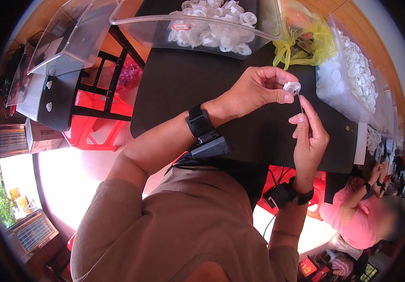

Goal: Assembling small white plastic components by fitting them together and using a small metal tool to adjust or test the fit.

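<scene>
Over the dark table point(183, 84), my left hand point(259, 91) pinches a small round white plastic part point(292, 87) between thumb and fingers. My right hand point(309, 134) is just below and to the right of it, closed on a thin dark pin-like tool point(301, 102). The tool's upper end reaches the lower edge of the white part; whether it goes inside I cannot tell. Beyond my hands stands a clear plastic bin point(160, 30) with a heap of similar white parts point(216, 28).
A yellow plastic bag point(301, 47) lies at the table's far right, beside a translucent bin point(332, 87) of small white pieces. Another clear bin point(63, 42) stands on a side table at left. A red stool point(89, 124) is below it. A person in pink point(355, 216) works at right.
</scene>
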Tool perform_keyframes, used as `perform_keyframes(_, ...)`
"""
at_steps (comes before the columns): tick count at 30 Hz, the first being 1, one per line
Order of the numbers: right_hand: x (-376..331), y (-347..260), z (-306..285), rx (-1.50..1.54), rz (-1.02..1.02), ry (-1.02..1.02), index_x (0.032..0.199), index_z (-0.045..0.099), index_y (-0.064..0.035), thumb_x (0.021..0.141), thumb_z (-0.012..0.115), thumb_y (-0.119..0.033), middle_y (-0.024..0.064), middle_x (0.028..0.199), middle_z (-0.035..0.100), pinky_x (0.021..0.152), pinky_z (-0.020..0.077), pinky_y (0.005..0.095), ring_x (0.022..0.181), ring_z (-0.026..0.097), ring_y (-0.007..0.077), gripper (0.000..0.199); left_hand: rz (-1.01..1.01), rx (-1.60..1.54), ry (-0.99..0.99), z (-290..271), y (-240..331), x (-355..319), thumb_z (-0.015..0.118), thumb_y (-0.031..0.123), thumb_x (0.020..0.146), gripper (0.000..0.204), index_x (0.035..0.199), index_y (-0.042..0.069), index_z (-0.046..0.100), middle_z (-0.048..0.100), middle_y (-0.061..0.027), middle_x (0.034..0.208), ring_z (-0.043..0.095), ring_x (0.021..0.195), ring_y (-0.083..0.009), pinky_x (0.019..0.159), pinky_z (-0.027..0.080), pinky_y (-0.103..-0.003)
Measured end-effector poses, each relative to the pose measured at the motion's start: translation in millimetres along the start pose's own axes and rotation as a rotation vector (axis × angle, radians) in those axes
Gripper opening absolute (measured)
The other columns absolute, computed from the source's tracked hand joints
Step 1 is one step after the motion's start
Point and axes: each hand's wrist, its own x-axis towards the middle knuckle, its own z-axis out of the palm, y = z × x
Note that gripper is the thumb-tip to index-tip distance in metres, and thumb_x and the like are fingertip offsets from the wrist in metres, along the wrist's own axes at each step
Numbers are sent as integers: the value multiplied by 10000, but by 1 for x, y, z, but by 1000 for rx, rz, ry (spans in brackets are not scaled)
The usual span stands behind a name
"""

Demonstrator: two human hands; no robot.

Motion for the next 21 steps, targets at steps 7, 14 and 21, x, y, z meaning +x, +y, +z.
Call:
perform_keyframes(7,-1,0,-2,12,10,-2,1251,651,-83,972,536,-77,20,742,625,496,384,214,560,463,48,302,-20,24,17,0,2,-1,732,43,849,359,1192,18,626,679,-51,1082,634,994,-113,891,529,-270)
perform_keyframes(14,0,-2,-2,1,7,-8,1254,650,-83,970,532,-69,22,741,625,497,385,213,562,459,45,308,-12,22,12,0,2,0,735,54,850,361,1192,17,626,678,-51,1084,634,994,-112,889,530,-270)
perform_keyframes(21,0,-2,-2,0,6,-9,1253,650,-83,968,529,-63,23,741,624,497,385,214,563,461,46,310,-9,14,3,1,2,-1,735,67,855,365,1198,13,623,677,-56,1098,633,1003,-116,895,529,-272)
